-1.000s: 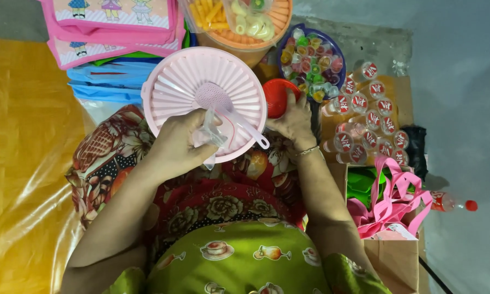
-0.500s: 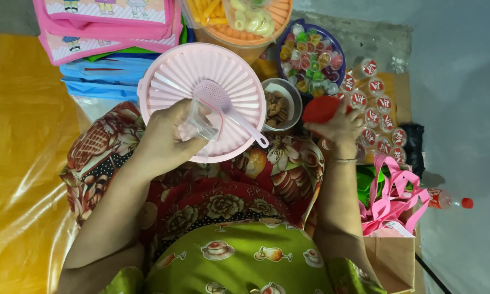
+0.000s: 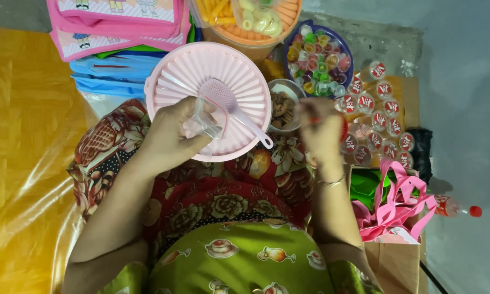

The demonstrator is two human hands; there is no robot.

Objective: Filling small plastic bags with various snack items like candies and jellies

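Head view
Left hand [image 3: 171,133]: fingers curled around a small clear plastic cup [image 3: 206,117], held over the near left part of the pink tray.
Clear plastic cup: tilted, pinched between thumb and fingers, just beside the head of the pink spoon; whether it holds anything cannot be told.
Pink tray [image 3: 209,98]: round, ribbed, pale pink, resting on the person's lap above the red flowered cloth [image 3: 223,185]; its far edge reaches toward the stacked bags.
Pink spoon [image 3: 231,109]: pale pink, lying across the tray, perforated head near the tray's middle, handle running to the tray's near right edge.
Right hand [image 3: 321,130]: blurred, fingers bunched and partly closed; a red thing shows at its right edge, too hidden to tell what it is or whether the hand grips it.
Small bowl [image 3: 283,106]: round, filled with brown pieces, between the tray's right edge and the right hand.
Sweets dish [image 3: 318,57]: blue dish of many-coloured small cups, beyond the bowl at the far side.
Orange basket [image 3: 250,22]: at the far edge, holding yellow and pale snacks in clear wrap.
Capped cups [image 3: 378,117]: rows of small sealed cups with red and white lids, right of the right hand.
Stacked bags [image 3: 120,27]: pink flat bags over blue ones, far left of the tray.
Paper bag [image 3: 392,239]: brown, near right corner, pink handles spilling from it.
Yellow sheet [image 3: 27,163]: shiny plastic covering the left side.
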